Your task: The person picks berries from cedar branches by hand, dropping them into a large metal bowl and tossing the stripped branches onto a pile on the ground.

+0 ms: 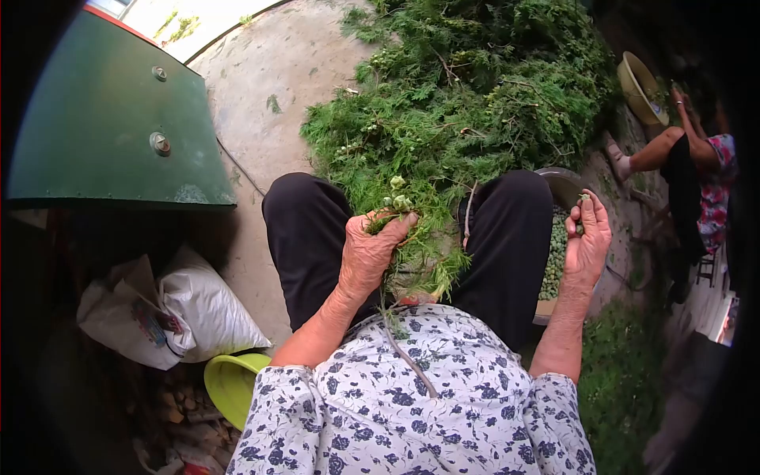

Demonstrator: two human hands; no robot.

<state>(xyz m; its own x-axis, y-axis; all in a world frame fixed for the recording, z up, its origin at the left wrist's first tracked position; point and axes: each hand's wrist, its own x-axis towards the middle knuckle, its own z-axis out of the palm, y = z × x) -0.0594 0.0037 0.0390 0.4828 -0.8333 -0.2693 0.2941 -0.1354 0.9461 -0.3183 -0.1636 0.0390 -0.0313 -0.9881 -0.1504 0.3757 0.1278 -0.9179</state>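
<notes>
Head view, left hand [368, 257] clutching sprig [426, 252], branch pile [467, 87] ahead, sack [202, 309] left

I wear a short-sleeved white blouse [412, 396], printed all over with dark blue flowers and leaves; its left sleeve [277, 412] and right sleeve [562, 419] hang loose and end in a narrow hem near the elbow; below them my forearms [321, 332], left hand [368, 253] and right hand [587, 241] are bare; my legs are in plain black trousers [305, 237], smooth and unpatterned.
</notes>
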